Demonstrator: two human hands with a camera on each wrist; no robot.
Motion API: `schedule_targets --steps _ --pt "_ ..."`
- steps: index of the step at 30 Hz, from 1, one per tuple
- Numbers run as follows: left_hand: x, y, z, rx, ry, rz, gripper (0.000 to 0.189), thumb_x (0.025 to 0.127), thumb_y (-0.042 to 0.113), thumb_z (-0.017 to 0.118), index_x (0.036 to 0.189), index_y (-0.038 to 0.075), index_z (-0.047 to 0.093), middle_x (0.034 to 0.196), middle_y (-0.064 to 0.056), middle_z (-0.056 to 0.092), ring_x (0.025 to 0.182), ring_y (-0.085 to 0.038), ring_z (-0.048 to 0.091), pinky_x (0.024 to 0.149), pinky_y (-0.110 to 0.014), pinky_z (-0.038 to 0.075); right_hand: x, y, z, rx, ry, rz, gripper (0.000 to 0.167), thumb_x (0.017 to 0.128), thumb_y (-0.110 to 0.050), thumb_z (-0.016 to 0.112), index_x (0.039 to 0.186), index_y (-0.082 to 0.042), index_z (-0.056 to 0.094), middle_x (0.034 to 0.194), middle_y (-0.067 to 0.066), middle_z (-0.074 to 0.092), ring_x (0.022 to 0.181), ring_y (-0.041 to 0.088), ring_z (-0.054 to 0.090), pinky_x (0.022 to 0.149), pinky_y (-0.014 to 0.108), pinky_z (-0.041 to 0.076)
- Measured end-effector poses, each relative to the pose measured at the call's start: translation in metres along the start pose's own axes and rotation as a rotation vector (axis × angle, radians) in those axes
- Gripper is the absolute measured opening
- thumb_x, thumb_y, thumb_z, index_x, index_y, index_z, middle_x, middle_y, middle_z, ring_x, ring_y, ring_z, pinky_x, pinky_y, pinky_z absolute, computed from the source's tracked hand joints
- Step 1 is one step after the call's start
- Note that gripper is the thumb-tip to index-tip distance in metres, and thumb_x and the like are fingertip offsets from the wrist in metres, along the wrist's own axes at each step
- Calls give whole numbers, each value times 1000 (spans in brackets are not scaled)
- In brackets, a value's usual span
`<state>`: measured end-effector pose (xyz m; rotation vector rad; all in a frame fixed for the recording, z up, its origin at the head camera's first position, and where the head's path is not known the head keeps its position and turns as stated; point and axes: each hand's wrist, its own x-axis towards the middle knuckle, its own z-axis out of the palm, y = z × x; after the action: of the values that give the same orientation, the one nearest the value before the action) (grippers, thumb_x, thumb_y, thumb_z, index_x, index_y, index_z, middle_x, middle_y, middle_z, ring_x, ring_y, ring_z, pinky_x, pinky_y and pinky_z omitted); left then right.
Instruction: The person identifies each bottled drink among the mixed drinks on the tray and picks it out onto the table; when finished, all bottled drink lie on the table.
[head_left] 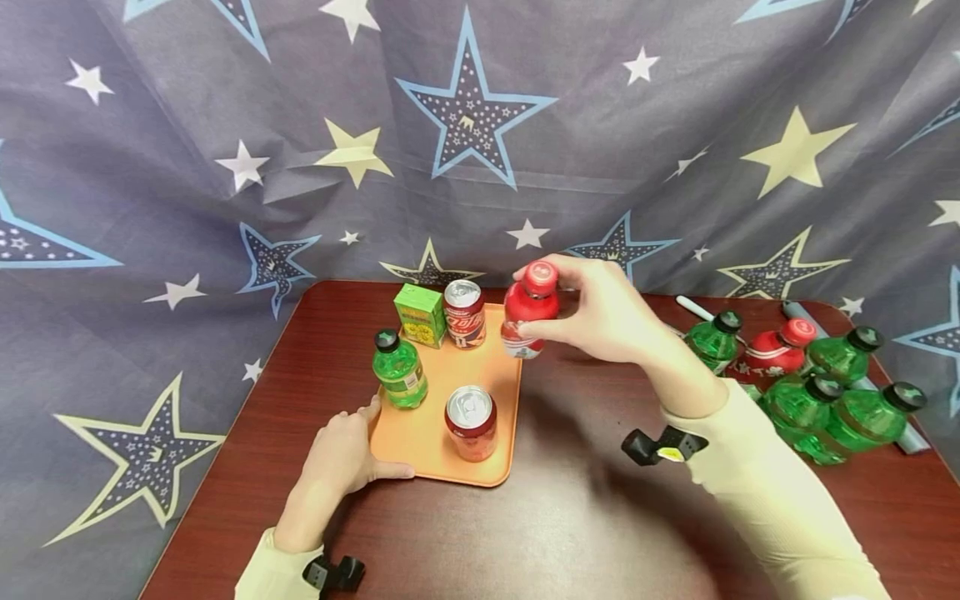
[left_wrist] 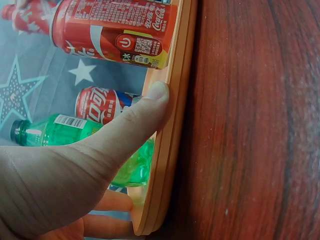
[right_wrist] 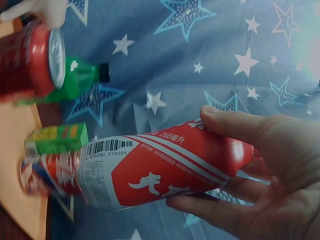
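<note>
An orange tray (head_left: 442, 454) carries a green juice box (head_left: 421, 315), two red soda cans, one at the back (head_left: 465, 315) and one at the front (head_left: 472, 425), and a green bottle (head_left: 400, 373) with a black cap. My left hand (head_left: 341, 454) holds the tray's front left corner, thumb along the front rim and fingers at the left side. My right hand (head_left: 607, 312) grips a red bottle (right_wrist: 170, 167) with a red cap around its upper part. In the head view that bottle overlaps the tray's back right edge, beside the back can.
Several green bottles (head_left: 836, 358) with black caps and another red bottle (head_left: 776, 354) stand together at the table's right. A white stick-like object (head_left: 693, 308) and a grey tube (head_left: 911, 437) lie near them. Behind the dark red table (head_left: 262, 392) hangs a star-patterned cloth (head_left: 525, 100).
</note>
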<state>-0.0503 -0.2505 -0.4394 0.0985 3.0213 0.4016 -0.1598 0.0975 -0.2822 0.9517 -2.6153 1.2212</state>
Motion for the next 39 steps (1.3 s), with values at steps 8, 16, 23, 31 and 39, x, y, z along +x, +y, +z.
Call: schedule_targets --steps 8,16,23,31,39 --pt "1 -1 1 5 -13 -8 128 60 70 95 153 -7 50 130 -33 70 112 -52 69 92 -63 58 -19 18 -27 -80 47 123 52 77 -23 97 125 -24 77 111 -2 81 99 14 79 83 15 54" --pt "0 0 1 2 -7 -8 129 59 69 95 153 -7 51 131 -33 69 113 -53 68 91 -64 57 -47 37 -55 -180 100 171 48 79 -26 96 123 -29 77 106 -4 82 94 2 75 80 13 49" --pt "0 0 1 -1 -1 -8 128 59 67 97 152 -8 51 133 -33 69 119 -55 66 93 -65 56 -71 51 -71 -196 134 199 50 79 -24 97 124 -26 77 112 0 80 100 -27 59 81 4 45" --pt "0 0 0 -3 -5 -17 128 59 68 96 153 -7 50 133 -33 69 117 -54 67 93 -65 57 -96 66 -80 -225 178 199 52 76 -18 98 122 -23 77 110 2 79 92 -23 60 75 7 44" --pt "-1 1 0 1 -3 -12 128 60 68 96 153 -7 51 133 -33 69 118 -55 66 93 -65 57 -116 79 -82 -272 188 250 54 77 -21 98 125 -18 75 106 6 79 78 -10 61 65 12 44"
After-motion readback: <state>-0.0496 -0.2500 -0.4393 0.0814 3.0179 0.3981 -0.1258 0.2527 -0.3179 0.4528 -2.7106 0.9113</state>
